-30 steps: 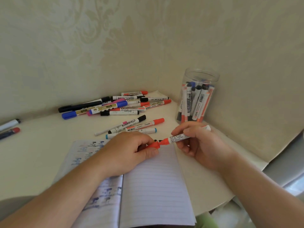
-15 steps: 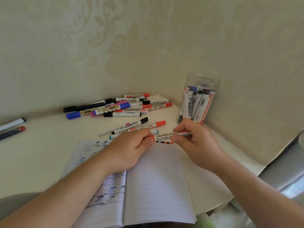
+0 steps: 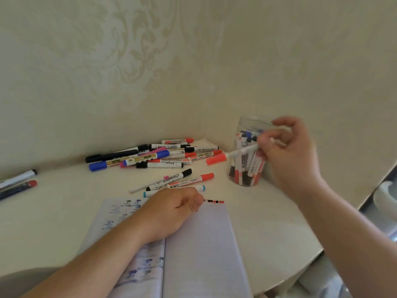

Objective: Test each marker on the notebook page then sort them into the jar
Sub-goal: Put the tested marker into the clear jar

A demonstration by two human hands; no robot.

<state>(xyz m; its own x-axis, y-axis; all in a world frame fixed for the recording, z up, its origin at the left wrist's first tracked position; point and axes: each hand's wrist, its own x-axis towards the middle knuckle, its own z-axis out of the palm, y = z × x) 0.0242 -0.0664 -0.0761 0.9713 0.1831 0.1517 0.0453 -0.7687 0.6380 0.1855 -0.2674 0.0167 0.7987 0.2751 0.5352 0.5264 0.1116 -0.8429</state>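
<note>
An open lined notebook (image 3: 202,250) lies in front of me, with small black and red test dots (image 3: 215,201) at the top of its right page. My left hand (image 3: 171,211) rests on the notebook with curled fingers; nothing shows in it. My right hand (image 3: 287,147) is raised beside the clear jar (image 3: 247,168) and pinches a white marker with a red cap (image 3: 232,154), cap end pointing left, blurred by motion. The jar stands in the corner with several markers upright inside.
A pile of loose markers (image 3: 150,157) lies against the back wall. A few more markers (image 3: 176,181) lie just beyond the notebook. Two markers (image 3: 19,181) lie at the far left. The table's curved edge (image 3: 300,269) runs close on the right.
My right hand has lifted the red-capped marker from the top of the notebook up and right to the jar. My left hand let go of it and stayed on the page.
</note>
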